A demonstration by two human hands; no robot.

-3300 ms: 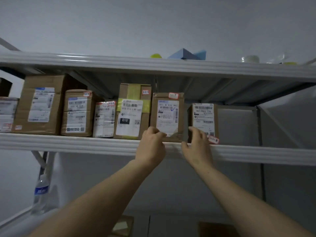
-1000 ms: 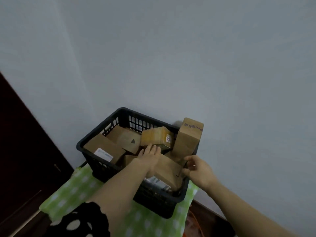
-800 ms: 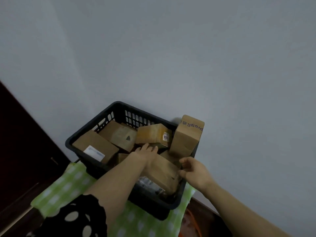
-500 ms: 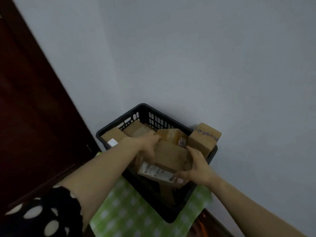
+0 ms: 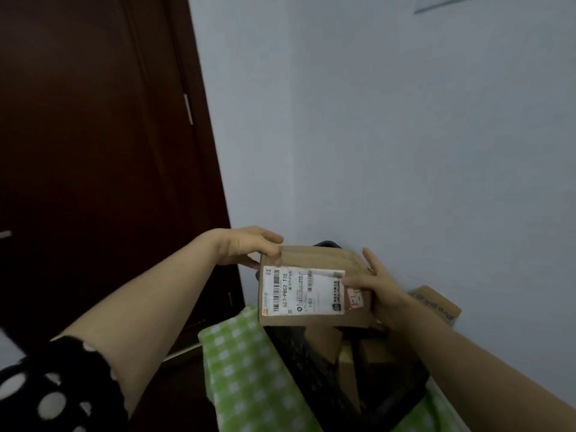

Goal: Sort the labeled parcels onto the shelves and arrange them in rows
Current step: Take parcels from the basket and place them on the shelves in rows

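A flat brown cardboard parcel [image 5: 314,260] with a white shipping label and a small red-edged sticker is held up above the black basket [image 5: 314,381]. My left hand [image 5: 246,244] grips its upper left corner, thumb on the front. My right hand [image 5: 378,291] grips its right end, thumb pressed near the sticker. The label faces me, turned sideways. Below it, more brown parcels [image 5: 346,363] lie in the basket, mostly hidden by the held parcel and my arms. The shelves are out of view.
The basket stands on a green checked cloth [image 5: 246,369] against a pale wall. A tall brown box [image 5: 436,304] with blue print leans at the basket's right side. A dark wooden door [image 5: 93,151] fills the left.
I turned from the shelf to the basket. Both hands took hold of the flat parcel and lifted it out, turning its label to face me.
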